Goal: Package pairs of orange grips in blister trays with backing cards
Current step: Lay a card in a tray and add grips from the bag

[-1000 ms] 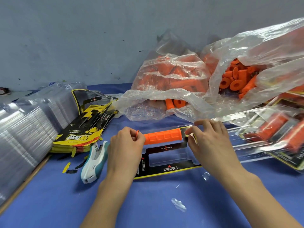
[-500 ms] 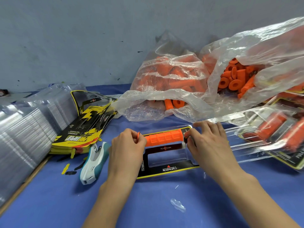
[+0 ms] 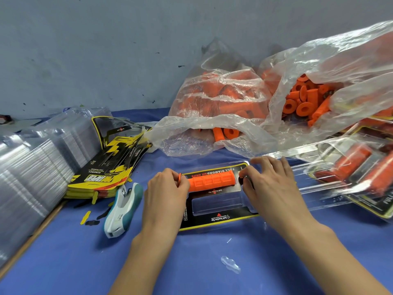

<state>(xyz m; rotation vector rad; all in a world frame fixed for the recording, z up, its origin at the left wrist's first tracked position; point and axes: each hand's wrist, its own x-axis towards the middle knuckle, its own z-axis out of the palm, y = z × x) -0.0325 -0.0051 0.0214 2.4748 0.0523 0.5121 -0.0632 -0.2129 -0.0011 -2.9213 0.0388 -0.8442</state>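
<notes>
An orange grip (image 3: 211,180) lies across the far pocket of a clear blister tray (image 3: 219,225) that has a black and yellow backing card in it. The near pocket (image 3: 217,204) holds nothing. My left hand (image 3: 164,193) pinches the grip's flanged left end. My right hand (image 3: 273,187) curls its fingers round the grip's right end. Two clear bags (image 3: 214,103) of loose orange grips sit behind the tray.
A stack of backing cards (image 3: 110,167) and piles of clear trays (image 3: 32,173) lie at the left. A white and teal stapler (image 3: 123,209) sits beside my left hand. Packed trays (image 3: 359,173) rest at the right on the blue cloth.
Both hands and the grip stay in nearly the same place. The printed strip of the card above the grip now shows more.
</notes>
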